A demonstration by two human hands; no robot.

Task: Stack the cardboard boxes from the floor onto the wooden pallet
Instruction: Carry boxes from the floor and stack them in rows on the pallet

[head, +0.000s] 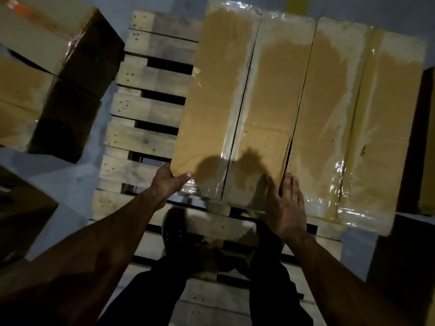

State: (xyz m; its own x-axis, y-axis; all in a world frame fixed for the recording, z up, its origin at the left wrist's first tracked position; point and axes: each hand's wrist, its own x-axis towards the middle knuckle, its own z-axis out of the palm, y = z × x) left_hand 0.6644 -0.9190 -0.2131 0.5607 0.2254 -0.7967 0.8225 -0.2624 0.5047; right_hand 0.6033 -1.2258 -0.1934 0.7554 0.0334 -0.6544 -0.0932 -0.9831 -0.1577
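your left hand (168,182) pinches the cardboard box (240,109) at its 7 o'clock corner, right hand (286,208) spread flat; it looks bulky, stiff, tape-slick, so hold corners.

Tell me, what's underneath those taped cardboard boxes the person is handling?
The wooden pallet: its slats show left of the two boxes. The left hand grips a near corner; the right hand rests flat. The slats directly beneath are covered.

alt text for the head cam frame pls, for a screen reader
Looking down, a person's left hand grips the near corner of a taped cardboard box on a wooden pallet, while the right hand lies flat on its near edge. A second box sits alongside it; more boxes are stacked at left.
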